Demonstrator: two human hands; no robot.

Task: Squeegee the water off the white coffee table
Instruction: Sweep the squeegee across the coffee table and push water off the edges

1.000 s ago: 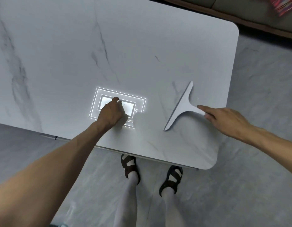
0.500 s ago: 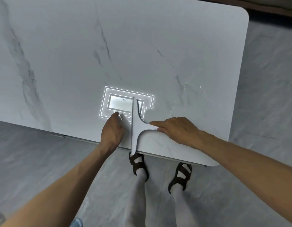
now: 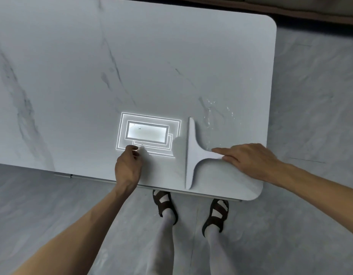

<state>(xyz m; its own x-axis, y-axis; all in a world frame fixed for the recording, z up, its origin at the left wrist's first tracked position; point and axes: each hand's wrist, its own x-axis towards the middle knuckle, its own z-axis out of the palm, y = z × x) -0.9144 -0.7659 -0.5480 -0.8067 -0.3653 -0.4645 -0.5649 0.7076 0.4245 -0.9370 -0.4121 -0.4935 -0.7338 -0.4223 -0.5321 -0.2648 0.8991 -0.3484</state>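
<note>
A white T-shaped squeegee lies flat on the white marble coffee table, its blade running from the near edge away from me. My right hand grips its handle from the right, index finger stretched along it. Small water drops glint on the table just beyond and right of the blade. My left hand rests with curled fingers on the table left of the squeegee, fingertips touching the surface, nothing seen in it.
A bright reflection of a ceiling light shines on the table between my hands. My sandalled feet stand on the grey marble floor below the table's near edge. A dark wooden furniture base runs behind the table.
My right hand swept the squeegee left toward the left hand, then brought it back right; the blade now stands right of the reflection. The left hand drew back slightly toward the near edge.
</note>
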